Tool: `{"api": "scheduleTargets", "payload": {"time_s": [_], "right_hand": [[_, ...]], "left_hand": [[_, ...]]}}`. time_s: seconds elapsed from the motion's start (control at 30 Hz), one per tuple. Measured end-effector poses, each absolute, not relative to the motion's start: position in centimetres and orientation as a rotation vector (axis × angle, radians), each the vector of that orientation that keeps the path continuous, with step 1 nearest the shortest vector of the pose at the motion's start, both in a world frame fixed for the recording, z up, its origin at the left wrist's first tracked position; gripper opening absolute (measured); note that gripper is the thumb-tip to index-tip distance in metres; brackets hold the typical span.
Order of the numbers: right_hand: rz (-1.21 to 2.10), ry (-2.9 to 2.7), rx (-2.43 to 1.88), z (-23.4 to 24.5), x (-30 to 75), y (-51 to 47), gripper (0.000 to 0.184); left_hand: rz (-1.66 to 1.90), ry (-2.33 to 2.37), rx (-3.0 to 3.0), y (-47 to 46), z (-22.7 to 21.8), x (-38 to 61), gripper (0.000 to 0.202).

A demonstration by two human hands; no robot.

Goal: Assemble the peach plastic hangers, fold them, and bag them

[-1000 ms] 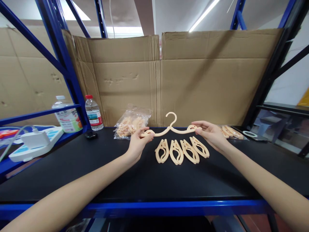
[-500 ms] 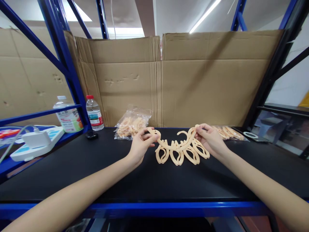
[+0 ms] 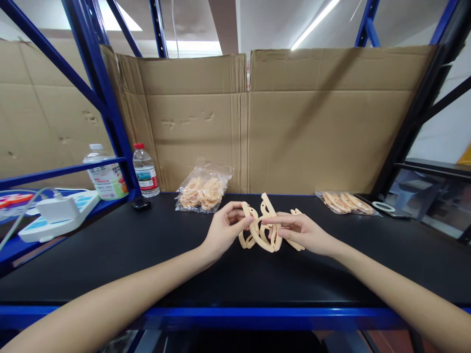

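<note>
A beige folding clothes hanger [image 3: 264, 243] is bent into a narrow V, its two arms pointing up. My left hand [image 3: 225, 226] pinches its left arm between thumb and fingers. On the other side my right hand [image 3: 303, 233] grips the right arm, with the index finger stretched across it. Behind and below, more beige hangers [image 3: 296, 246] lie on the black tabletop, partly covered by my right hand and the held hanger.
A clear bag of beige parts [image 3: 202, 189] stands against the cardboard wall [image 3: 316, 122]. Another flat bag [image 3: 346, 203] lies at the back right beside a phone [image 3: 397, 212] with a white ring. To the left are a red-capped bottle [image 3: 145, 171], a black object [image 3: 141, 204] and a power strip [image 3: 55, 223].
My hands have come closer together, my right hand moving left. The hanger's arms, spread wide before, now stand folded up near each other. The row of hangers beneath is more hidden.
</note>
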State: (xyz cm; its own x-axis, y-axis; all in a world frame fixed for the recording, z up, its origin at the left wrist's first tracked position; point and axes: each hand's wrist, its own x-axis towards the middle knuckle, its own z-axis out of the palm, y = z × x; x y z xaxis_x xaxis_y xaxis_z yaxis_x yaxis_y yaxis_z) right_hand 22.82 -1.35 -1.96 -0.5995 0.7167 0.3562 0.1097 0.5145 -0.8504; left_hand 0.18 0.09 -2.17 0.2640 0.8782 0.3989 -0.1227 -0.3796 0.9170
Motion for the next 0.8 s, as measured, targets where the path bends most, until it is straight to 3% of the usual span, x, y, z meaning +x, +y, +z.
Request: {"api": "scheduleTargets", "payload": {"time_s": [0.33, 0.53, 0.8], "right_hand": [[1.084, -2.038, -0.666, -2.3, 22.1, -1.9, 0.037], [1.111, -2.077, -0.626, -2.4, 22.3, -1.7, 0.041], [0.929, -2.245, -0.699, -1.5, 22.1, -2.6, 0.019]], "left_hand": [[1.275, 0.644, 1.686, -0.2, -2.1, 0.3, 0.036], [1.087, 0.624, 1.68, 0.0, -2.4, 0.3, 0.033], [1.051, 0.676, 1.685, 0.3, -2.8, 0.3, 0.034]]}}
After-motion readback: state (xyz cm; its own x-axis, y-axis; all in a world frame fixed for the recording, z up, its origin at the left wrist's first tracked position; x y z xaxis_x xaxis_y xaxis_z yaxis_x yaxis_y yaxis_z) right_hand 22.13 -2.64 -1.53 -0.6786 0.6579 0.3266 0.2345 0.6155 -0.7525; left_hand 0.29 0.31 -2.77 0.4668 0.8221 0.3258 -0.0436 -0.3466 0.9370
